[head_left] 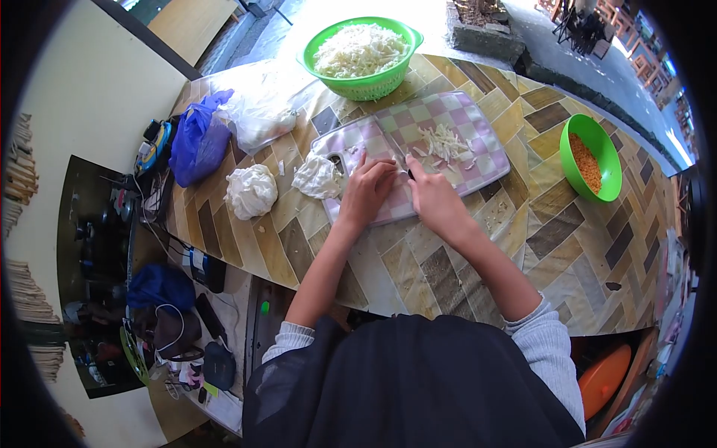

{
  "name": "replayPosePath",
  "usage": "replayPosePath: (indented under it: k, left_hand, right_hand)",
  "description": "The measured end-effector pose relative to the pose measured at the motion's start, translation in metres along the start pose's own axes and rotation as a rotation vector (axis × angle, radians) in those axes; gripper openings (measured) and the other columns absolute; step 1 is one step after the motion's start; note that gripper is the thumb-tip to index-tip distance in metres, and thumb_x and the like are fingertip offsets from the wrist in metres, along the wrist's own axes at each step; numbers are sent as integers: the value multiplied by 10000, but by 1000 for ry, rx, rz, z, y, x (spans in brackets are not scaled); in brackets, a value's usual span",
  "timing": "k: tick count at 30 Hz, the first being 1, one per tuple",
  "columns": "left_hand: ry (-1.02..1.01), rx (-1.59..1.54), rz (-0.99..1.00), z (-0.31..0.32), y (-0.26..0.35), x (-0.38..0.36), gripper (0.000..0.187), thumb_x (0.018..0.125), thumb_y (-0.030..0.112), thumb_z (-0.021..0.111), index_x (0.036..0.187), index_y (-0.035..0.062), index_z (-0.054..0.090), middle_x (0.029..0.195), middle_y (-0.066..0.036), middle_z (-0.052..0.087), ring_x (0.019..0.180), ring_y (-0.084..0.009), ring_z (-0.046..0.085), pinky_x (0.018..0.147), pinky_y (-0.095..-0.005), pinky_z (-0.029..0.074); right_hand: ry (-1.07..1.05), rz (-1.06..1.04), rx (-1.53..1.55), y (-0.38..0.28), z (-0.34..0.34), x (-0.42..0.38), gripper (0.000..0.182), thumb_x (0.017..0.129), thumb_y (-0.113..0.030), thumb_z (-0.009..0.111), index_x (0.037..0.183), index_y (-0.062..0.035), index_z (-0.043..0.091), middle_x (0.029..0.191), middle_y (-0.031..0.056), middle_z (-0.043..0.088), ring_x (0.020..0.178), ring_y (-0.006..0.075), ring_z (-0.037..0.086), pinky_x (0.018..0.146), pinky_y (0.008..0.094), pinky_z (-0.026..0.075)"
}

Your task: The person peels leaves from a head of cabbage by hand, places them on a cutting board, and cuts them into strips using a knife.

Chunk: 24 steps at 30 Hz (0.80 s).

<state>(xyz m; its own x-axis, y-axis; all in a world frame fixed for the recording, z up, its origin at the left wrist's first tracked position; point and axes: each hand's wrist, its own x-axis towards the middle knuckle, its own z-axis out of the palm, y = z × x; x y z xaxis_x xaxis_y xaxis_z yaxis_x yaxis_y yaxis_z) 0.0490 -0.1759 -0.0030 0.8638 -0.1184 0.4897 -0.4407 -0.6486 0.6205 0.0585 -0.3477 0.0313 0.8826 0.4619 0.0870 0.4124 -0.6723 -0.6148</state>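
Observation:
On the table lies a pink and white checkered cutting board (478, 119). My right hand (437, 200) is closed on the dark handle of a knife (398, 153), whose blade points up and left across the board. Beside it my left hand (366, 188) rests on the board with its fingers bent together near the blade; what they press on is too small to make out. Pale shredded pieces (447, 143) lie on the board right of the knife. A crumpled white bundle (317, 177) touches the board's left edge.
Behind the board stands a green colander (366, 88) heaped with white shreds. A green bowl (614, 168) of orange bits is at the right. Another white bundle (251, 192), a clear bag (258, 119) and a blue bag (198, 145) sit at the left.

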Motion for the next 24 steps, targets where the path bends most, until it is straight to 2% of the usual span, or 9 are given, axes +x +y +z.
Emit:
replayPosePath:
  k: [3,5,8,11,14,17,21,23,24]
  left_hand:
    - [30,233,70,-2,8,1,78,843,77,665,917,52,657,1015,-57,687,967,-265,656,1114,-507,306]
    - [21,191,30,-2,9,-1,74,845,84,666,916,63,662,1013,-46,691,968,-247,658,1112,-503,299]
    - [6,131,1,-1,8,-1,72,849,90,662,918,70,667,1011,-44,697,969,-232,659,1114,-504,293]
    - [2,95,-21,-1,6,-2,74,854,96,658,922,68,671,1001,-51,701,963,-233,661,1121,-506,289]
    - [4,94,-35,-2,4,-2,79,858,99,655,925,61,672,986,-57,703,951,-241,663,1126,-501,287]
    - [10,100,-47,-1,4,-1,84,858,103,655,924,54,674,977,-63,704,939,-250,665,1126,-494,291]
    - [5,108,-86,-2,9,-3,103,854,89,656,944,57,694,1017,-61,709,970,-251,671,1148,-504,263]
    - [40,104,-75,1,8,-4,89,850,110,662,915,54,687,991,-61,710,939,-255,671,1131,-498,287]
    - [58,102,-70,2,8,-4,87,848,120,665,900,53,683,977,-61,710,924,-256,672,1123,-495,299]
  right_hand:
    - [-7,20,158,-11,-24,-6,433,920,-73,532,1330,38,448,742,296,614,763,456,624,680,509,481]
    - [-13,18,176,-11,-25,-12,444,915,-79,542,1333,37,444,745,296,613,758,462,618,678,516,473]
    - [-27,16,67,-10,-14,-19,464,916,-67,533,1360,20,429,766,294,617,756,458,622,690,514,478]
    - [-24,-37,-106,-4,-1,-23,521,894,-32,518,1395,19,384,814,270,650,757,411,673,650,462,558]
    - [-93,-4,-235,-12,0,-21,579,873,-19,521,1426,12,352,845,255,651,745,382,683,638,434,571]
    - [-18,-26,-332,-9,16,-13,589,861,-15,529,1426,7,364,835,245,658,724,362,686,636,421,574]
    - [-2,-39,-60,5,11,3,512,888,-34,531,1384,16,412,812,276,650,757,411,664,655,463,543]
    - [-22,-11,140,-2,-15,4,454,911,-55,532,1353,9,450,845,303,639,804,446,639,683,489,506]
    - [-24,-10,145,-5,-19,1,447,908,-58,537,1341,15,457,859,306,637,814,446,637,684,491,500]
